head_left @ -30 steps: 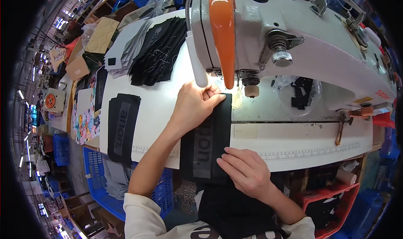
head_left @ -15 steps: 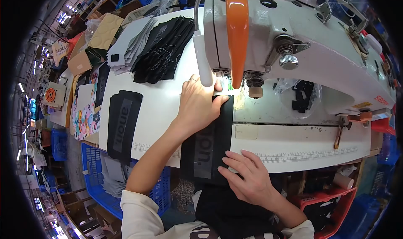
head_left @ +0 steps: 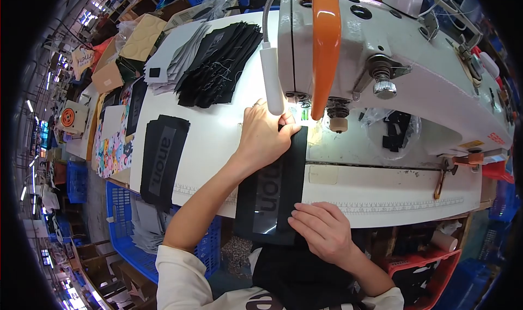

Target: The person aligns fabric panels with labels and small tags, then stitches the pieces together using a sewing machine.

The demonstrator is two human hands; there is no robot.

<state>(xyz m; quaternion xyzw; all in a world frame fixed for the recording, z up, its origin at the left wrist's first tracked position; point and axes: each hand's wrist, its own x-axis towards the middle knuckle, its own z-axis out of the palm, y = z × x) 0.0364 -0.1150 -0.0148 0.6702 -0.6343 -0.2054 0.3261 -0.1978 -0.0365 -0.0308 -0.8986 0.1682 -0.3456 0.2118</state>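
Note:
A black fabric panel (head_left: 272, 201) with a shiny printed strip lies in front of the sewing machine (head_left: 359, 54), its lower end over the table's front edge. My left hand (head_left: 266, 130) pinches the panel's top edge between thumb and fingers, close to the needle area, which the white lamp (head_left: 272, 78) partly hides. My right hand (head_left: 325, 228) rests on the panel's lower right edge, fingers close together and laid flat. Left of the panel lies a similar black printed piece (head_left: 163, 160) on the white table (head_left: 218, 130).
Black fabric strips (head_left: 220, 65) and grey sheets (head_left: 177, 54) are piled at the back left. A plastic bag (head_left: 393, 133) with black pieces lies under the machine arm, near small snips (head_left: 439, 185). Blue (head_left: 122, 223) and red (head_left: 444, 277) crates stand below the table.
The view has shifted, so the machine appears further right. My left fingers opened a little, then closed again at the panel's top. My right fingers, spread half a second ago, are now together.

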